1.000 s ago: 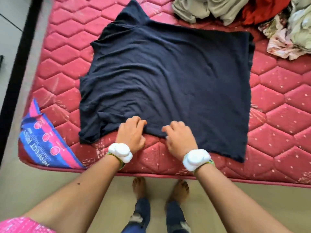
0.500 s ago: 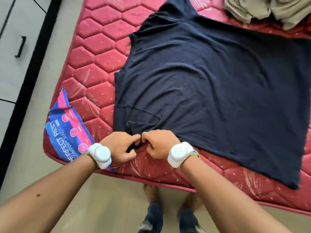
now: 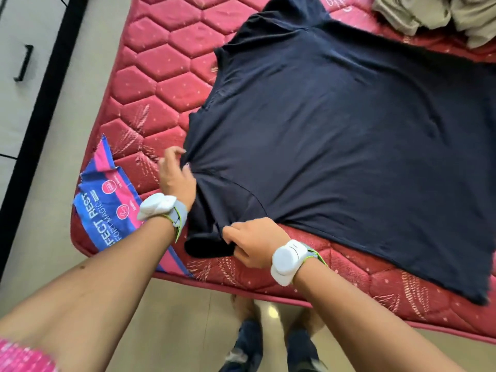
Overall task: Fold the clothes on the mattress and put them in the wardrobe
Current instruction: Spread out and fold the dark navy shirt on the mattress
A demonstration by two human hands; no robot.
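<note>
A dark navy T-shirt [image 3: 335,135] lies spread flat on the red quilted mattress [image 3: 163,65]. My left hand [image 3: 175,178] pinches the shirt's left edge near the collar side. My right hand [image 3: 255,241] grips the fabric at the near sleeve, close to the mattress's front edge. The sleeve end [image 3: 206,247] bunches dark between my two hands. White bands sit on both wrists.
A heap of beige clothes [image 3: 434,14] lies at the mattress's far right. A blue and pink label [image 3: 107,208] covers the near left corner. A white drawer unit with a black handle [image 3: 24,63] stands at the left. My feet stand on the tan floor below.
My left hand has moved up and away along the shirt's left edge, separating from the right hand. The view has shifted left, hiding more of the clothes pile.
</note>
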